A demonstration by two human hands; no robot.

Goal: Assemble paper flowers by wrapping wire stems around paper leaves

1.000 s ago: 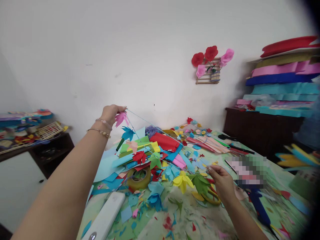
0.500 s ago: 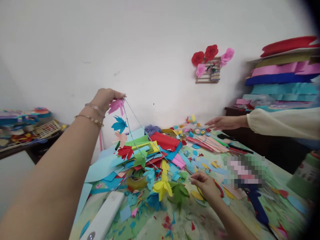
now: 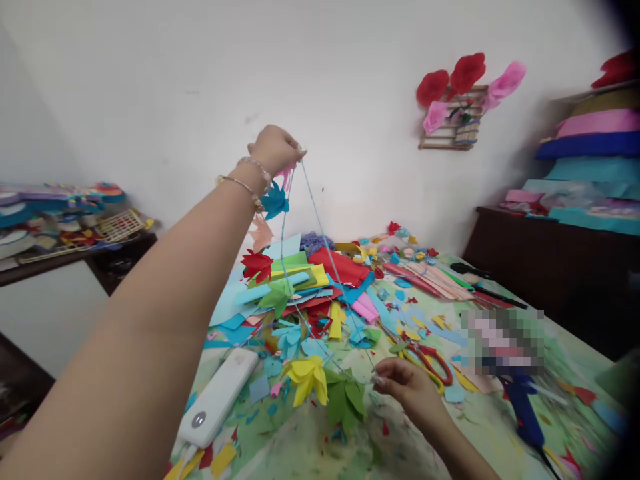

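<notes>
High over the table, my left hand [image 3: 277, 148] pinches the top of a light blue string [image 3: 320, 223]. Lower down on the right, my right hand [image 3: 407, 387] is closed on the string near its lower end. Along the string hang several paper flowers: a blue flower [image 3: 275, 200], a peach one partly behind my wrist, a red flower [image 3: 257, 265], a light green flower [image 3: 275, 299], a light blue flower [image 3: 289, 339], a yellow flower [image 3: 307, 380] and a dark green flower [image 3: 347, 400]. A pink flower is mostly hidden beneath my left hand.
Beside my right hand lie scissors [image 3: 433, 363]. A blue glue gun [image 3: 523, 413] rests at the right, a white power bank [image 3: 220, 400] at the left. Coloured paper sheets [image 3: 340, 267] and scraps cover the table. Stacked paper [image 3: 590, 147] stands on a dark cabinet [image 3: 525, 247].
My left hand has risen and moved right, lifting the string of flowers. My right hand has stayed low on the string. A co-worker's arm at the right has left the view, which has shifted left.
</notes>
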